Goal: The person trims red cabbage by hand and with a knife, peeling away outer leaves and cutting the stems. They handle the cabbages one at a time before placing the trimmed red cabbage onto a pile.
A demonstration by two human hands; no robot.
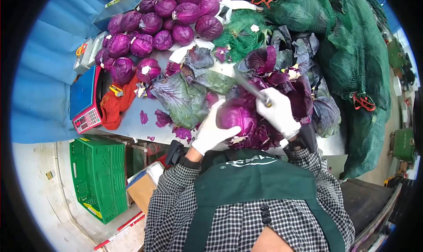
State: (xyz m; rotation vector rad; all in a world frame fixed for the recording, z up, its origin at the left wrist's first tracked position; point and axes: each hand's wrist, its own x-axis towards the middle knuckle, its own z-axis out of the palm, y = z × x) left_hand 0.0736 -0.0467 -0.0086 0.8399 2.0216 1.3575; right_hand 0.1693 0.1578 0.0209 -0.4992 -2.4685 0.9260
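My left hand (213,128), in a white glove, grips a red cabbage (238,119) from its left side, the thumb across its near face. Wrapped round the handle of a knife (249,84), my right hand (277,110) is also gloved in white. The blade points up and to the left, beyond the cabbage, and looks slightly blurred. Large loose outer leaves (178,100) lie to the left of the cabbage. More dark purple leaves (304,95) are heaped on the right, and trimmed scraps lie under and around my hands.
Many whole red cabbages (165,8) are piled at the back left. A scale (86,102) and a red cloth (113,105) sit at the table's left. Full green mesh sacks (359,53) line the right. Green crates (99,177) stand below the table's left edge.
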